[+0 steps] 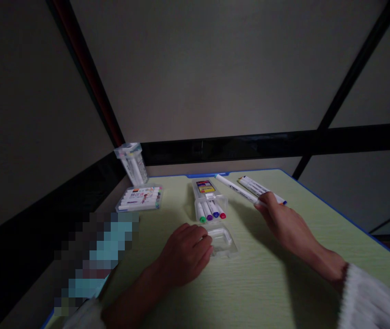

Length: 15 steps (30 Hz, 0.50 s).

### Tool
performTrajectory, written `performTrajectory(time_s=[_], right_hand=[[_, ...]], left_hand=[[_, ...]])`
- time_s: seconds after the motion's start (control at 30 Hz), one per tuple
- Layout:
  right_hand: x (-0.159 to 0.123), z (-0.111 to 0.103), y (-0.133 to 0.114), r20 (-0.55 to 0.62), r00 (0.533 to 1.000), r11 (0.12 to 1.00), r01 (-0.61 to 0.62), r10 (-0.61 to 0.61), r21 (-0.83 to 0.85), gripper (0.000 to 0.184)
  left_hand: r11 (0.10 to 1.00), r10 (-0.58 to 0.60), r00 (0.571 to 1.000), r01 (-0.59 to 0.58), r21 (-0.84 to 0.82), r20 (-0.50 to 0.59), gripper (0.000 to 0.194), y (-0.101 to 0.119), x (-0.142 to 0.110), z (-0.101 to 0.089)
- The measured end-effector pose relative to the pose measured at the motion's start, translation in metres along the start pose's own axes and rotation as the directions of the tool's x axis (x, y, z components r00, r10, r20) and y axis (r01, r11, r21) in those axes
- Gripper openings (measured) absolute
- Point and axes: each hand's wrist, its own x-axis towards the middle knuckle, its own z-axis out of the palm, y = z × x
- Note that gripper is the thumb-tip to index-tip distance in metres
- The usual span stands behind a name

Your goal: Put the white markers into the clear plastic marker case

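Observation:
My right hand (284, 224) pinches a white marker (237, 189) near its lower right end, and the marker slants up to the left above the table. My left hand (188, 251) is closed, its curled fingers at the left edge of a clear plastic lid (222, 242) low over the tabletop. Beyond the lid lies a clear plastic marker case (224, 201) with a blue and yellow label. Green, purple, blue and red marker ends (209, 217) show at its near end. Close to my right hand, several white markers (256, 186) lie side by side, partly hidden by that hand.
At the left rests a clear case of white markers (141, 198). Behind it stands a tall clear container with a lid (133, 164). A blurred-out item (109, 251) lies along the left edge of the pale green table (249, 292). Wall panels (215, 68) rise behind.

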Motion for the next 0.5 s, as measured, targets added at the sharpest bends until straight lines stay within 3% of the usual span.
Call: performTrajectory(time_s=[0.13, 0.5], right_hand=[[-0.001, 0.000, -0.004, -0.049, 0.998, 0.997, 0.045, -0.042, 0.067, 0.016], [-0.013, 0.004, -0.018, -0.119, 0.974, 0.954, 0.213, -0.191, 0.212, 0.019]], left_hand=[[0.998, -0.062, 0.991, 0.062, -0.003, -0.120, 0.016, 0.001, 0.000, -0.003], [0.958, -0.287, 0.917, 0.269, -0.101, -0.276, 0.043, 0.000, -0.002, -0.001]])
